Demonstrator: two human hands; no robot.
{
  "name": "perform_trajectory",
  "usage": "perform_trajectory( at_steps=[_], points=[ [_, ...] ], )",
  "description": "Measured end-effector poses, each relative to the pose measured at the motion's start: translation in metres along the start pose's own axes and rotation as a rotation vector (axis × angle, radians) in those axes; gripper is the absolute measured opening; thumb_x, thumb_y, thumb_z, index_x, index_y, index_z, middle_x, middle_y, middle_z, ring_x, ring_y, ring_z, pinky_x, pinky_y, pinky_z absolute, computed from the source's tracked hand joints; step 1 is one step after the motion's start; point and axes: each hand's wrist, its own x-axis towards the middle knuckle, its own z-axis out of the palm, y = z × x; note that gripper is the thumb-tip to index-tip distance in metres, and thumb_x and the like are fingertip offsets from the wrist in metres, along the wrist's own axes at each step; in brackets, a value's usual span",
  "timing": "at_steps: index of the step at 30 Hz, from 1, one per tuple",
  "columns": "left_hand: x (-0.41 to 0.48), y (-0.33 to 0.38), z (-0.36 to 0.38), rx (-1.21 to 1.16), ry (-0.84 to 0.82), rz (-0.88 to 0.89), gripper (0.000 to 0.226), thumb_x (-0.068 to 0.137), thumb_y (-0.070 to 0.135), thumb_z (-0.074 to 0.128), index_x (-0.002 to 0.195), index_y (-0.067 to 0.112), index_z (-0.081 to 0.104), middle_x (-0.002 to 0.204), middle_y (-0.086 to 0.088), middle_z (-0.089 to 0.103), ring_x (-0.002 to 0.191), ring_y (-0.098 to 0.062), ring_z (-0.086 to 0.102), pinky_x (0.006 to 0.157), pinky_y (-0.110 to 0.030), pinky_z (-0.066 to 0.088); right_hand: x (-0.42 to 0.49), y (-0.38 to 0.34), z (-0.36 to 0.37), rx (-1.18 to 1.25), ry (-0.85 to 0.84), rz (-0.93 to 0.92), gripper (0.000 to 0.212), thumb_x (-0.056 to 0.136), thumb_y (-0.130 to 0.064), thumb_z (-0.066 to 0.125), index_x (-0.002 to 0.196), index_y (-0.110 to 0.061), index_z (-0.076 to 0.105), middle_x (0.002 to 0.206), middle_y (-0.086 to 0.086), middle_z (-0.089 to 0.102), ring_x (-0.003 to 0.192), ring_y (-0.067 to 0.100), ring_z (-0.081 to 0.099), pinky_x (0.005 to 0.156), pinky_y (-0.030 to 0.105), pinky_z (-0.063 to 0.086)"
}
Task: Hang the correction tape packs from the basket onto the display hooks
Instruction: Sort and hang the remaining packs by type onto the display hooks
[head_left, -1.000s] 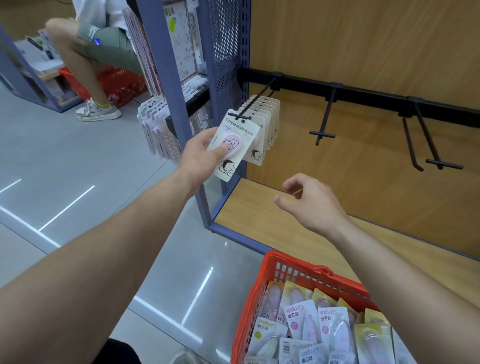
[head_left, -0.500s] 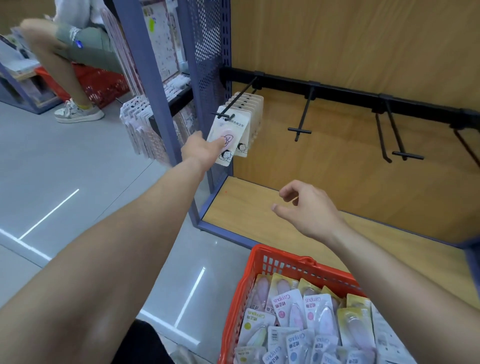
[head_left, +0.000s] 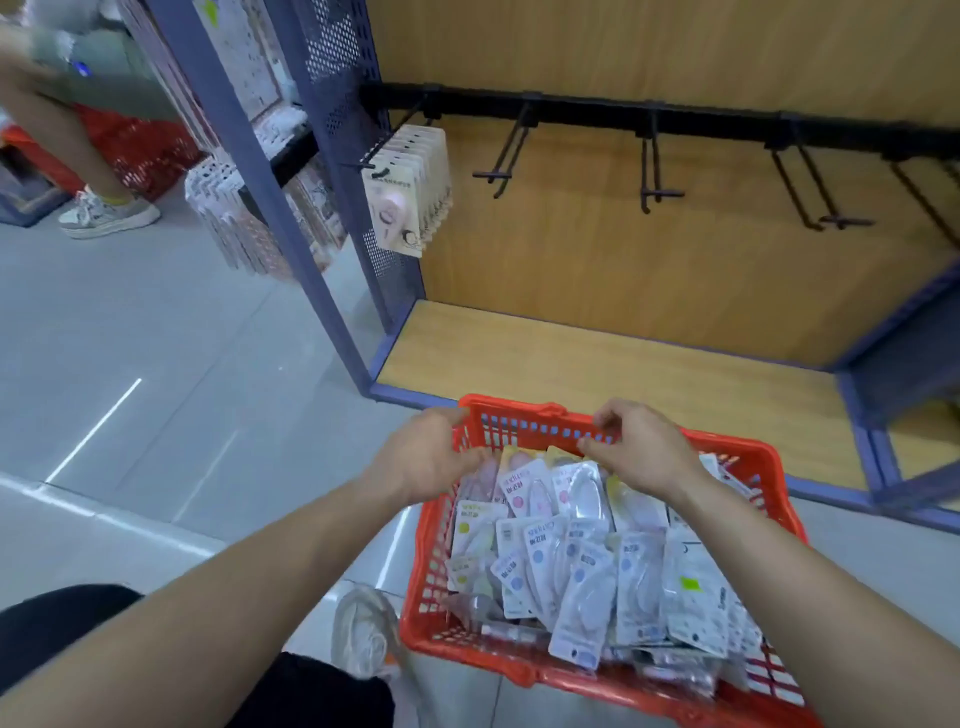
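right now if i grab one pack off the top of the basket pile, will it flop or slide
Probably stiff and light: each correction tape pack looks like a flat card with a clear blister. Likely slippery, since the glossy fronts overlap loosely in the basket, so neighbours may slide. Being flat, it should not roll.

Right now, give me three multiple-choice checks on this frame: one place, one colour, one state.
1. Where are the hung packs?
A. leftmost hook
B. middle hook
C. shelf floor

2. What colour is the basket?
A. blue
B. red
C. green

3. The second hook from the left is:
A. full
B. bare
C. bent upward

Key:
1 A, they hang from the first hook at the left end.
2 B, its mesh walls and rim are red.
3 B, nothing hangs on it.
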Motion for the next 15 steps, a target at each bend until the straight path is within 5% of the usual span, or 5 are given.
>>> perform_trajectory(
  at_steps=[3,6,9,15],
  points=[
    [-0.013,-0.002,0.055,0.049,-0.106,-0.001,0.049,0.094,0.046,0.062,0.135,0.02,0.058,0.131,-0.01,0.063,0.12,-0.031,0.06,0.093,-0.035,0.047,-0.015,0.041,0.012,0.023,-0.036,0.083,0.027,0.086,-0.041,0.077,0.098,-0.022,0.063,0.095,-0.001,0.069,0.093,0.024,0.065,0.084,0.043,0.054],
    [-0.013,0.0,0.1,0.003,-0.124,-0.014,0.063,0.094,0.041,0.068,0.148,0.016,0.048,0.156,-0.005,0.044,0.139,-0.026,0.045,0.11,-0.032,0.037,-0.023,0.071,0.027,0.026,-0.109,0.138,0.022,0.089,-0.033,0.071,0.103,-0.018,0.063,0.102,0.004,0.07,0.093,0.025,0.064,0.083,0.042,0.053],
    [0.001,0.004,0.128,-0.106,-0.059,-0.056,0.081,0.09,0.039,0.073,0.156,0.015,0.034,0.166,-0.002,0.024,0.152,-0.025,0.023,0.12,-0.031,0.022,-0.022,0.088,0.047,0.025,-0.135,0.122,0.043,0.088,-0.038,0.073,0.125,-0.02,0.062,0.119,-0.001,0.065,0.108,0.021,0.062,0.088,0.036,0.051],
    [0.041,0.001,0.154,-0.17,0.039,-0.191,0.078,0.085,0.043,0.072,0.15,0.015,0.038,0.149,-0.011,0.042,0.146,-0.034,0.028,0.118,-0.045,0.031,0.002,0.093,0.082,-0.04,-0.035,0.009,0.055,0.09,-0.039,0.069,0.142,-0.025,0.056,0.132,0.0,0.061,0.124,0.027,0.049,0.106,0.039,0.04]
  ],
)
